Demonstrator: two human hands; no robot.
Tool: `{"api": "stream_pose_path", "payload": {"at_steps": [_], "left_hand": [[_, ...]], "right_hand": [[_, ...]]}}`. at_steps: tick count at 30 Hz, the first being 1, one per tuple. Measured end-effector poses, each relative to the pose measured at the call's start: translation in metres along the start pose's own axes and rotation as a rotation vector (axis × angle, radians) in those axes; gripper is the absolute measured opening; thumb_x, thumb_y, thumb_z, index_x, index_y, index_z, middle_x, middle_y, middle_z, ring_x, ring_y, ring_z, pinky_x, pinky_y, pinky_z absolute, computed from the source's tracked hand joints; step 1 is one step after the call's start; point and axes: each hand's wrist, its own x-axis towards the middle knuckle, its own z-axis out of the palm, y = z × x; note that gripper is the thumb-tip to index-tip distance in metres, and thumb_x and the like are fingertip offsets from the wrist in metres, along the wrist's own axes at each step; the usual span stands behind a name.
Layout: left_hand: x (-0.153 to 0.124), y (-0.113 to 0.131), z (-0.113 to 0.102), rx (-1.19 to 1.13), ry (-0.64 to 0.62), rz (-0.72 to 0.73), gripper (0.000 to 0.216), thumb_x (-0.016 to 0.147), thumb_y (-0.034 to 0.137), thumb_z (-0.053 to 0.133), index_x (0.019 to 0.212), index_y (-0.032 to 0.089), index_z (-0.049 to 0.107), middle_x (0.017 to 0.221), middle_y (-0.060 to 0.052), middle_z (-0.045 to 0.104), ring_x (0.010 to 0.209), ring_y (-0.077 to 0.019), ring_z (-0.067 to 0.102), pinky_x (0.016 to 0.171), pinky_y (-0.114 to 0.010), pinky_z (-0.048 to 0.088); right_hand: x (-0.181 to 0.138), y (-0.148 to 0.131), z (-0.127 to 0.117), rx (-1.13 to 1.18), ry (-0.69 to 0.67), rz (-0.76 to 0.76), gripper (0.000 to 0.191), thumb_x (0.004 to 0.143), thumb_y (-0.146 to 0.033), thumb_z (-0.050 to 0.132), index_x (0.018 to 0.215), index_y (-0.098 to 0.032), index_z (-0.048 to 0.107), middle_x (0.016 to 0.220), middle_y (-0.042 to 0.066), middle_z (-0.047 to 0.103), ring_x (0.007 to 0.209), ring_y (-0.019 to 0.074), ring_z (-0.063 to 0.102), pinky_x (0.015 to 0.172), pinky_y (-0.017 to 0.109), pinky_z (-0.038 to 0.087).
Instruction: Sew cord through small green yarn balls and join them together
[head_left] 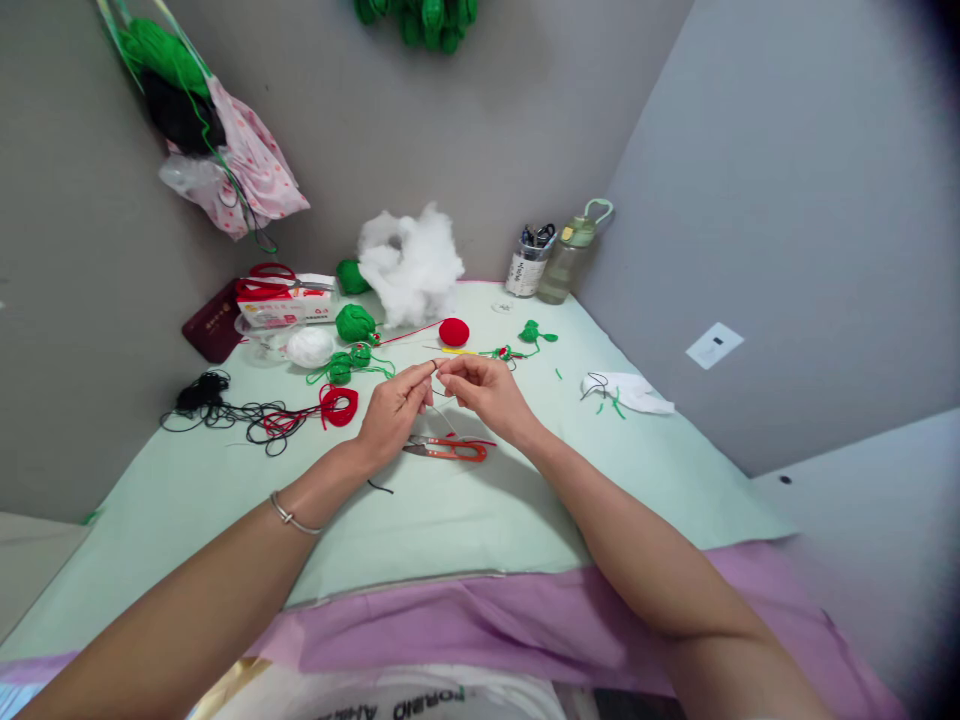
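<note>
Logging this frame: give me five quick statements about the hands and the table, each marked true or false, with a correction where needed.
1. The left hand and right hand are close together. True.
2. The red ball sits in the right hand. False: the red ball rests on the table, beyond the hands.
3. The orange-handled snips lie on the table. True.
4. The red-handled scissors are inside the clear bottle. False: they lie on top of a white-and-red box.
5. A bracelet is worn on the left arm. True.
</note>
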Motion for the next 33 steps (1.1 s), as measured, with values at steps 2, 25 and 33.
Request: {"api": "stream_pose_path", "payload": {"at_steps": [2, 25, 33], "left_hand": [[0.0, -0.002, 0.0, 0.013, -0.005, 0.016, 0.04, 0.092, 0.032, 0.053, 0.126, 0.019, 0.07, 0.071, 0.0, 0.058, 0.065, -0.015, 0.051, 0.07, -0.027, 0.044], [-0.001, -0.01, 0.0, 0.183, -0.053, 0.056, 0.045, 0.097, 0.031, 0.045, 0.135, 0.017, 0.064, 0.073, 0.0, 0.058, 0.068, -0.015, 0.051, 0.071, -0.026, 0.044], [-0.001, -0.006, 0.0, 0.232, -0.064, 0.062, 0.044, 0.098, 0.029, 0.042, 0.133, 0.015, 0.064, 0.073, 0.0, 0.058, 0.069, -0.015, 0.052, 0.071, -0.027, 0.045]], "right_hand": [[0.0, 0.0, 0.0, -0.002, 0.001, 0.002, 0.018, 0.075, -0.035, 0.066, 0.079, -0.018, 0.065, 0.066, -0.001, 0.06, 0.056, 0.0094, 0.047, 0.051, 0.024, 0.039], [0.001, 0.006, 0.0, -0.085, 0.028, -0.017, 0.017, 0.078, -0.033, 0.062, 0.079, -0.016, 0.065, 0.059, -0.003, 0.055, 0.053, 0.0092, 0.044, 0.05, 0.023, 0.036], [0.002, 0.007, 0.0, -0.11, 0.028, -0.056, 0.016, 0.079, -0.032, 0.061, 0.079, -0.016, 0.065, 0.058, -0.003, 0.054, 0.052, 0.0093, 0.043, 0.051, 0.024, 0.035]]}}
